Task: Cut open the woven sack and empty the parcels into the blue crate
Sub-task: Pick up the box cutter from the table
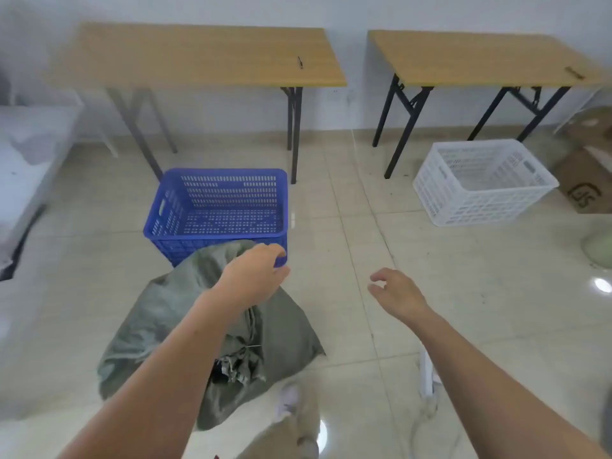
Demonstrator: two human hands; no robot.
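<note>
The blue crate (215,207) stands empty on the tiled floor below the left table. A grey-green woven sack (155,323) lies on the floor in front of it, its top leaning on the crate's near wall and its tied neck (238,361) bunched toward me. My left hand (255,276) reaches over the sack, fingers curled around the crate's near right corner rim. To the right, my right hand (397,294) hovers above bare floor with fingers apart, holding nothing. No parcels are visible.
A small dark tool (300,62) lies on the left wooden table (198,54). A second table (473,58) stands at the right, with a white crate (480,183) and a cardboard box (586,183) below. A bed (26,160) lies at the left.
</note>
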